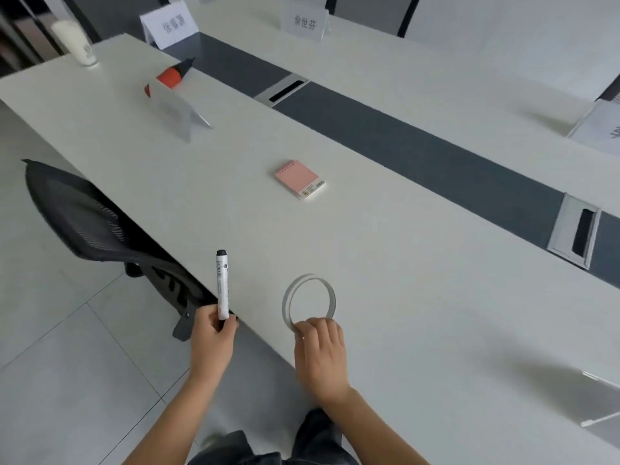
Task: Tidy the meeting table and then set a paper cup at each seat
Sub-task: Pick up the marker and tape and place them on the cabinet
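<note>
My left hand [212, 340] grips a white marker with a black cap [222, 285], held upright over the near edge of the white meeting table [419, 297]. My right hand [320, 352] pinches the near rim of a thin grey tape ring [308, 302] that stands tilted on the tabletop. A pink spiral notepad [300, 178] lies flat in the middle of the table. A stack of white paper cups [74, 41] stands at the far left corner. A red and black marker [174, 74] lies behind a name card [176, 110].
Name cards stand at the seats: two across the table [169, 28] [304, 24], one at the right edge [600, 127], a clear one at the near right [604, 406]. A dark strip with cable boxes [575, 229] runs down the table. A black mesh chair [100, 223] sits at left.
</note>
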Available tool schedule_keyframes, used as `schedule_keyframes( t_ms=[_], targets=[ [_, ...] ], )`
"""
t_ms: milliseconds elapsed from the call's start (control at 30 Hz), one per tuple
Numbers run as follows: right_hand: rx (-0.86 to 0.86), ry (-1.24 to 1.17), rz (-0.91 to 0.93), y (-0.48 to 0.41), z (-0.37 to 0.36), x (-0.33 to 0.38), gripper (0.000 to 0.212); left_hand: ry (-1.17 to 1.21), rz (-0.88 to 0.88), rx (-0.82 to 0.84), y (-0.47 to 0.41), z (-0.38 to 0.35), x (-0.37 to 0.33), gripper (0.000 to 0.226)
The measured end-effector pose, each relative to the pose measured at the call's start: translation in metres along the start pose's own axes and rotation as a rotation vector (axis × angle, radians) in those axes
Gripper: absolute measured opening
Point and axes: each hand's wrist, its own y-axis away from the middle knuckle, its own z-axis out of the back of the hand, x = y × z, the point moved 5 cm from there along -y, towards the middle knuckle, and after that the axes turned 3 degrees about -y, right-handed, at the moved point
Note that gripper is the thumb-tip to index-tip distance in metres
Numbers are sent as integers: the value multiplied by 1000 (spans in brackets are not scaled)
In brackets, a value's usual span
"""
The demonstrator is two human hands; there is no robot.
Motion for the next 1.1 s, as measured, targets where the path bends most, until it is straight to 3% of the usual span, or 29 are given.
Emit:
schedule_keyframes(
  t_ms=[333, 667, 900, 1100],
  targets=[
    [120, 19, 49, 17, -73, 127, 12, -31, 9, 6, -7, 134, 62, 11],
    [373, -118, 264, 49, -178, 279, 13, 205, 328, -419, -5, 331, 178, 15],
    [459, -118, 413, 52, -226, 323, 11, 306, 503, -578, 15, 381, 236, 22],
    [488, -188, 444, 5, -289, 363, 11, 307, 501, -663, -32, 422, 233, 21]
  ],
)
